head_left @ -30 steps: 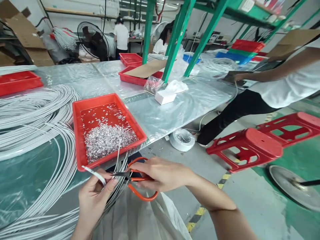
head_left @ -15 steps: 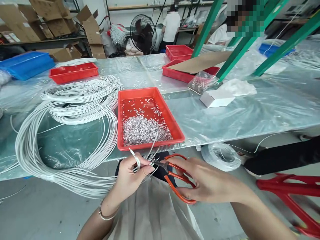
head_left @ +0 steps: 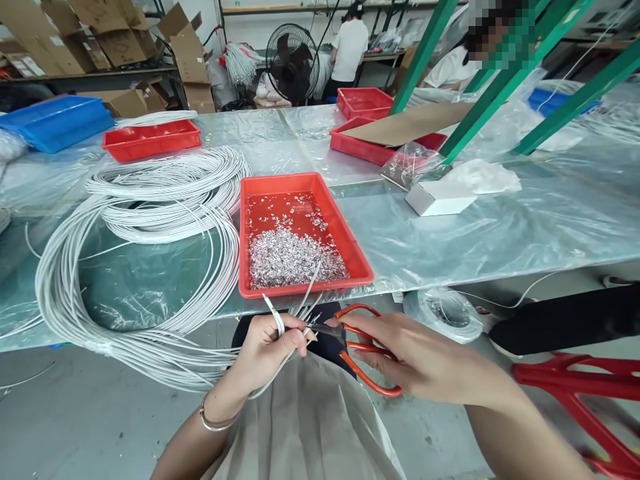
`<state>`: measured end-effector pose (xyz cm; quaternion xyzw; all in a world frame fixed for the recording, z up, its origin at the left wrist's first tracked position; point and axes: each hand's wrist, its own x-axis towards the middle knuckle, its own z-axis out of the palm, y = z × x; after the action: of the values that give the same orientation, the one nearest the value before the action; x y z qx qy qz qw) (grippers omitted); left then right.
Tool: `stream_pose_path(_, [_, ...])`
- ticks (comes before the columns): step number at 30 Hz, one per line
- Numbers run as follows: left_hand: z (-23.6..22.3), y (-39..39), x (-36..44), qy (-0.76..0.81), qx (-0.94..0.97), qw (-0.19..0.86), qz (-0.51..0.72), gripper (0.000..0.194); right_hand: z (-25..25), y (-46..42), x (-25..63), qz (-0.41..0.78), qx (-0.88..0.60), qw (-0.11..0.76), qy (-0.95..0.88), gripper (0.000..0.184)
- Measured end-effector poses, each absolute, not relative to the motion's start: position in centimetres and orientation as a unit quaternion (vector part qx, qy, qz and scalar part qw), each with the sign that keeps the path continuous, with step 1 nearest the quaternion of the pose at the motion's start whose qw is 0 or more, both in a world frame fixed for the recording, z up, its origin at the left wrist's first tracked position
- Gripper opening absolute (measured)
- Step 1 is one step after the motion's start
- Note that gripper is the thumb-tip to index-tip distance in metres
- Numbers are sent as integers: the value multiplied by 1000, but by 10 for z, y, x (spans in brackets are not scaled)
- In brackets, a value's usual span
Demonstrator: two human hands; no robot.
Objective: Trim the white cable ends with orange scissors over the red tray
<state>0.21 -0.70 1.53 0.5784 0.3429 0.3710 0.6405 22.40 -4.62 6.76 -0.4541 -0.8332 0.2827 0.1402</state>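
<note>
View: I look further left than a second ago, now catching the blue tray [head_left: 55, 125] and the bracelet [head_left: 215, 425].
Red stool [head_left: 555, 375]: I get only part of its frame now.
Near co-worker [head_left: 565, 325]: torso gone from my picture.
White strand [head_left: 269, 385]: now curves below the left hand [head_left: 273, 343].

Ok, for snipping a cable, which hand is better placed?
Likely the right hand: it holds the orange-handled scissors, their tips pointing toward the left hand, which is occupied gripping a white cable.
</note>
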Motion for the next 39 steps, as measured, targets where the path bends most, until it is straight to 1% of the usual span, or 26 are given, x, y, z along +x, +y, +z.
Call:
stream_pose_path(3, [13, -7, 2, 384, 576, 603, 397, 26, 58, -44, 223, 332, -469, 177, -799, 13])
stream_pose_path(5, [12, -7, 3, 403, 577, 575, 416, 20, 47, -42, 216, 370, -495, 257, -743, 5])
stream_pose_path(8, [12, -9, 7, 410, 587, 546, 434, 13, 30, -39, 194, 410, -509, 433, -620, 15])
stream_pose_path(9, [12, -9, 9, 408, 597, 536, 435, 12, 25, -37, 185, 419, -503, 472, -590, 16])
stream_pose_path(11, [11, -10, 13, 404, 621, 506, 443, 10, 19, -33, 169, 414, -496, 531, -548, 17])
stream_pose_path(13, [11, -10, 17, 404, 642, 465, 456, 8, 17, -28, 158, 406, -500, 561, -521, 18])
stream_pose_path(17, [9, -5, 21, 413, 676, 388, 472, 6, 17, -18, 156, 427, -497, 588, -474, 25])
stream_pose_path(20, [5, 0, 25, 431, 673, 363, 479, 2, 15, -11, 160, 452, -478, 602, -452, 30])
stream_pose_path(23, [0, 6, 27, 437, 672, 350, 485, 5, 14, -5, 164, 464, -472, 600, -450, 32])
stream_pose_path(26, [-7, 10, 26, 430, 684, 335, 485, 8, 17, -1, 166, 456, -487, 589, -456, 38])
stream_pose_path(31, [-19, 17, 23, 422, 703, 276, 502, 7, 22, 1, 168, 443, -493, 577, -477, 49])
stream_pose_path(35, [-18, 22, 22, 386, 740, 247, 493, 11, 22, 3, 173, 436, -482, 568, -506, 45])
stream_pose_path(39, [-10, 20, 26, 376, 739, 278, 485, 6, 21, 3, 183, 434, -468, 535, -553, 38])
